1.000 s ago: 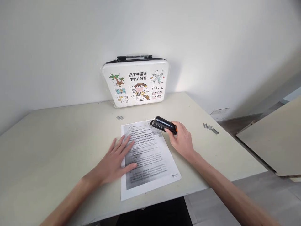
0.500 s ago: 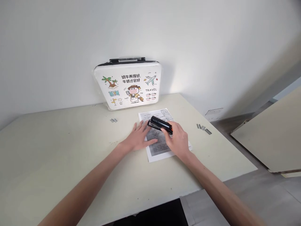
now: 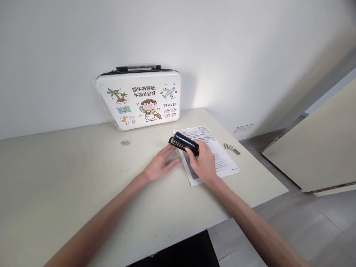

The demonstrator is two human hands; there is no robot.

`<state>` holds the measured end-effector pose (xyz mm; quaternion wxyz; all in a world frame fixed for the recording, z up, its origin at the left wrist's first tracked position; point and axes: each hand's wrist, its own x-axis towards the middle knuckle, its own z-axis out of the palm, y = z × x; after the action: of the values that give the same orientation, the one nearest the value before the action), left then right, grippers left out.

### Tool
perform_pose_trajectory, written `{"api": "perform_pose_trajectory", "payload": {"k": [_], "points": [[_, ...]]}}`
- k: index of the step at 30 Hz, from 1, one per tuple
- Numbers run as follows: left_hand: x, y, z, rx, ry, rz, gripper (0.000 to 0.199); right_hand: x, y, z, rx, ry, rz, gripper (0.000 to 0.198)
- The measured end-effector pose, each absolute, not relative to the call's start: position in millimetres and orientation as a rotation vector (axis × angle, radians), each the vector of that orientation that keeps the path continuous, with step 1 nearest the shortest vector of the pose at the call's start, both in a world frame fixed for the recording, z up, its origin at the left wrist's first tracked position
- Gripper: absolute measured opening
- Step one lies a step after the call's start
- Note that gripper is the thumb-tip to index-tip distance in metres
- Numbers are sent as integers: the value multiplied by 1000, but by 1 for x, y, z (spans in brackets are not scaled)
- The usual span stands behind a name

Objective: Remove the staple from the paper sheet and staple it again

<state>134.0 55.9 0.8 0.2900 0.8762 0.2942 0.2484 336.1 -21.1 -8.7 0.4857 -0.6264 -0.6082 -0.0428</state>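
Note:
A black stapler [image 3: 182, 141] with a bit of orange near its back end is gripped in my right hand [image 3: 204, 160], its front pointing left. It is held over printed paper sheets [image 3: 224, 159], which lie slightly fanned on the table. My left hand [image 3: 160, 165] rests by the left edge of the sheets with fingers stretched out and thumb apart, holding nothing. Its fingertips reach close to the stapler's nose and are partly hidden there.
A white cartoon-printed case [image 3: 141, 102] with a black handle leans on the wall behind. Staple strips [image 3: 125, 143] lie left of the sheets, and more staple strips [image 3: 232, 149] lie to the right. The table's right edge [image 3: 247, 157] drops to grey floor; a pale panel [image 3: 314, 155] stands beyond.
My left hand has slid off the sheets to their left side. The sheets now lie farther right and look more fanned. The stapler stays in my right hand; the view has shifted slightly.

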Motion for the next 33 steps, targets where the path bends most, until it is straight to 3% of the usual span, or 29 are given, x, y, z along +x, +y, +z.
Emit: {"api": "perform_pose_trajectory", "payload": {"k": [6,12,24,33], "points": [[24,47,19,1697,1019,828,49,335,-22,-9,-1530,-1545,62,33],[-3,47,15,1297,995,1159,41,306,-2,-4,-1509,-1837,269,27],[-10,43,4,1386,1222,1209,36,260,18,-7,-1385,-1868,645,34],[-5,38,10,1422,1320,1150,34,261,14,-14,-1470,-1728,590,47]]}}
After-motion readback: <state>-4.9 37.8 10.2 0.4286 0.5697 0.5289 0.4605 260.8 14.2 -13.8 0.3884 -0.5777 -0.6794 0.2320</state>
